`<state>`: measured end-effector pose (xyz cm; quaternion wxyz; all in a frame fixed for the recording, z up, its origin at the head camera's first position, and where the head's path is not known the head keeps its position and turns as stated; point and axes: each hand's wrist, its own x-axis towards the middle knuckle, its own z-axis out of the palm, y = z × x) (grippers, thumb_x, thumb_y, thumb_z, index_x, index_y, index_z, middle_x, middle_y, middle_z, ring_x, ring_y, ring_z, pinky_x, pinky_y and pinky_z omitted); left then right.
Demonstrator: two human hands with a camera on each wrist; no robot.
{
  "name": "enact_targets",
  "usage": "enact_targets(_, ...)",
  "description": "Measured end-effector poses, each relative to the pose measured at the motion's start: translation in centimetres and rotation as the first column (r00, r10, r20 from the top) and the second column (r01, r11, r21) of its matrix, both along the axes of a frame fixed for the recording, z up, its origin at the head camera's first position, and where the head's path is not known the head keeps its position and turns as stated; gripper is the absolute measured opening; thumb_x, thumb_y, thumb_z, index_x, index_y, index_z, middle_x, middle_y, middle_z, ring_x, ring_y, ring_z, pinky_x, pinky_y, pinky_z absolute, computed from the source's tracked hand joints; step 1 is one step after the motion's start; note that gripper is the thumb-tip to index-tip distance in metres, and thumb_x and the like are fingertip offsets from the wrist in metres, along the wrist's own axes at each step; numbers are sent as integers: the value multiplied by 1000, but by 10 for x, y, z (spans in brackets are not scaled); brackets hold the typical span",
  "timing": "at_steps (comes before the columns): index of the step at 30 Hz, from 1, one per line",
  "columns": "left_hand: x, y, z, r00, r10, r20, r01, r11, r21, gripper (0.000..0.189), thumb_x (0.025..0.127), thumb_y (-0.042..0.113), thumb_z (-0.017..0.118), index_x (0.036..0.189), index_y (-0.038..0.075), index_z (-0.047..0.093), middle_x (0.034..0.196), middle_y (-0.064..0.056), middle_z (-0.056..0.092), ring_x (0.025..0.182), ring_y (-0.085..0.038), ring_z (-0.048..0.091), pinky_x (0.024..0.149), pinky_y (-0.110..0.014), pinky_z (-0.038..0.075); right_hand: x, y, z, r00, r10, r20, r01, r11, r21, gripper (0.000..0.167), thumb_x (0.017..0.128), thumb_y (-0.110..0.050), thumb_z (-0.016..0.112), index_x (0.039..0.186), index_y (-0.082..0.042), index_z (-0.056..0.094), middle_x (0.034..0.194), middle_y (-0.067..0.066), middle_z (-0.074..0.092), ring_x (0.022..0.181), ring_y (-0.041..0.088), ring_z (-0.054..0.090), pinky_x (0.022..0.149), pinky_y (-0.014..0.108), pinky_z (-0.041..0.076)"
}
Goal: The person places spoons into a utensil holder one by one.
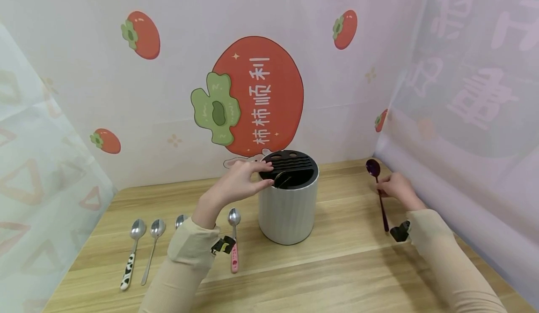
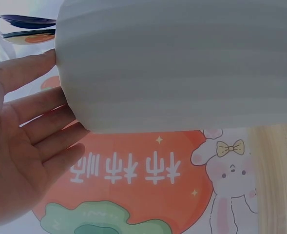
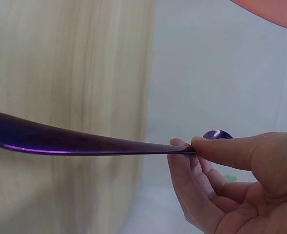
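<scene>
- While the purple spoon (image 3: 85, 144) is pinched by its handle between thumb and fingers of the right hand (image 1: 397, 191), its bowl is held uppermost at the right side of the bench (image 1: 337, 257).
- The rim of the ribbed white holder (image 1: 287, 217) is touched by the left hand (image 1: 236, 182), its fingers relaxed and curled round nothing.
- Two dark utensil ends (image 2: 28, 21) are seen protruding past that rim.
- Left of the holder, four spoons are laid in a row (image 1: 157, 229), one partly hidden by the left sleeve (image 1: 172, 275).
</scene>
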<state>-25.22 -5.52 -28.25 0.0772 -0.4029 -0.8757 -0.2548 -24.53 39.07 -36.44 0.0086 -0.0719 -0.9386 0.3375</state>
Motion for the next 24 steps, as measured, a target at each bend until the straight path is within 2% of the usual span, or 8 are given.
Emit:
enact_targets(6, 0, 0, 0, 1000, 0, -17, 0, 1000, 0, 40, 89, 34, 65, 121, 10, 65, 129, -3, 61, 80, -11, 61, 81, -31, 47, 2, -8, 6, 999, 20, -33, -21, 999, -48, 31, 90, -9, 58, 103, 19, 61, 87, 23, 70, 70, 19, 70, 74, 40, 56)
enact_targets(13, -1, -1, -1, 1000, 6, -11, -6, 1000, -1, 40, 89, 34, 66, 122, 11, 65, 129, -3, 61, 78, -13, 61, 80, -30, 46, 2, -17, 14, 997, 32, -75, -35, 999, -38, 28, 91, -9, 57, 101, 16, 64, 84, 18, 71, 68, 14, 69, 70, 33, 57)
enact_targets(18, 1, -1, 0, 1000, 3, -5, -3, 1000, 4, 41, 89, 34, 66, 122, 10, 65, 129, -3, 61, 94, -16, 65, 86, -34, 48, 4, -24, 22, 995, 40, -88, -46, 997, -64, 28, 91, -8, 58, 103, 18, 60, 83, 18, 70, 67, 11, 67, 66, 27, 56)
enact_targets(22, 2, -1, 1, 1000, 4, 1, -4, 1000, 4, 41, 88, 34, 66, 122, 10, 65, 129, -3, 61, 109, -17, 62, 90, -35, 48, 6, -30, 29, 991, 51, -122, -58, 997, -53, 28, 91, -7, 59, 102, 18, 59, 84, 21, 70, 67, 13, 68, 68, 32, 57)
enact_targets(24, 2, -1, 1, 1000, 4, -1, -4, 1000, 6, 41, 88, 34, 66, 122, 10, 65, 129, -3, 61, 108, -17, 62, 89, -34, 48, 7, -32, 32, 989, 55, -139, -61, 998, -36, 28, 91, -8, 59, 102, 18, 60, 84, 22, 70, 66, 14, 69, 68, 34, 57)
